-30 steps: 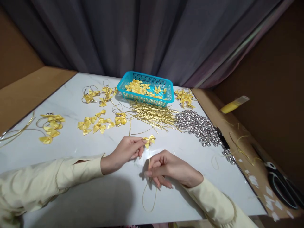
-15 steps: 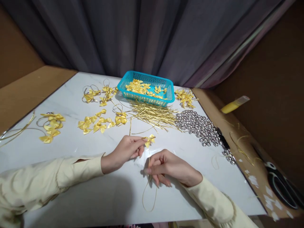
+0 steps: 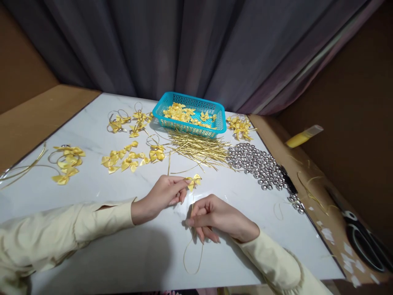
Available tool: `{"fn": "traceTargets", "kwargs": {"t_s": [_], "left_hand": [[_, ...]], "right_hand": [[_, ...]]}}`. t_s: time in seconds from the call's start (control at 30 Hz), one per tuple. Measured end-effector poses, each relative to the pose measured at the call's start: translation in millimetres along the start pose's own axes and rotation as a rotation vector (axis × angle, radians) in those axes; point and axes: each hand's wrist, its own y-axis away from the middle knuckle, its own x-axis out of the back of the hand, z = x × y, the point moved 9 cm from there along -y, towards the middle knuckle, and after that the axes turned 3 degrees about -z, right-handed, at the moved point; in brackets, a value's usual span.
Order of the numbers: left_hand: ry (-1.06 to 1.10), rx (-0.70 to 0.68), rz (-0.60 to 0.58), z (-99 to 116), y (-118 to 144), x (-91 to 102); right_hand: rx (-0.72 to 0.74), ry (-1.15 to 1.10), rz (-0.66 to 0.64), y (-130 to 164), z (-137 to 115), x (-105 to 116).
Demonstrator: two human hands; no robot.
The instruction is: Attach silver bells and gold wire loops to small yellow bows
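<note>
Between thumb and fingers, my left hand (image 3: 167, 192) pinches a yellow ribbon bow (image 3: 194, 183) along with a short piece of gold cord lying across it. A thin gold string (image 3: 193, 200) runs down from the bow to my right hand (image 3: 211, 217). My right thumb and forefinger are closed on that string, and its loop (image 3: 193, 262) hangs below the hand over the white tabletop (image 3: 123, 254). Just beyond the hands lies a pile of gold cord pieces (image 3: 196, 149).
A blue basket (image 3: 223, 119) holding yellow bows stands at the back. Silver bells or beads (image 3: 258, 164) are heaped to the right. Finished-looking bow clusters (image 3: 67, 164) lie at left. Black scissors (image 3: 362, 241), paper scraps (image 3: 328, 234) and a yellow tube (image 3: 303, 136) sit on the brown right edge.
Almost nothing differs. My right hand has shifted very slightly left, with the string still pinched; my left hand holds the bow in the same place.
</note>
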Motion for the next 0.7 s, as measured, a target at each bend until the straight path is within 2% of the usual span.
{"fn": "traceTargets", "kwargs": {"t_s": [0.7], "left_hand": [[0.017,0.008,0.009,2.9,2.1,-0.7]], "right_hand": [[0.001,-0.010,0.016,-0.7,3.1,4.1]]}}
